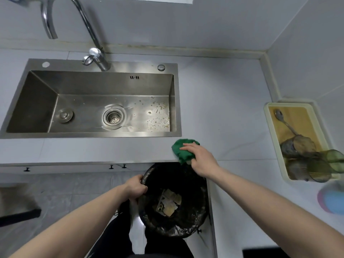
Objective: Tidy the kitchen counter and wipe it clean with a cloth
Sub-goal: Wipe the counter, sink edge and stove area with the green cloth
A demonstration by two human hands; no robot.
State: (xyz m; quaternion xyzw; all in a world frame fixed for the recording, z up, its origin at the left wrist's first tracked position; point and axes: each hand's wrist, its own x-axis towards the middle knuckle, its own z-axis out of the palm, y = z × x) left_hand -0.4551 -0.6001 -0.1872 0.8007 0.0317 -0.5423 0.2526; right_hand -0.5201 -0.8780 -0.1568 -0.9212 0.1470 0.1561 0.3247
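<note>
Two bare forearms without sleeves, bare left hand and right hand, dark trousers below.

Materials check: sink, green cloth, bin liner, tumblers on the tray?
Sink: looks like brushed stainless steel, grey with soft satin reflections and water spots.
Cloth: soft textile, matte green, crumpled under the right hand.
Bin liner: thin black plastic film, glossy and wrinkled; the left hand grips its rim.
Tumblers: see-through, olive tint, ribbed; glass or plastic, cannot tell.
</note>
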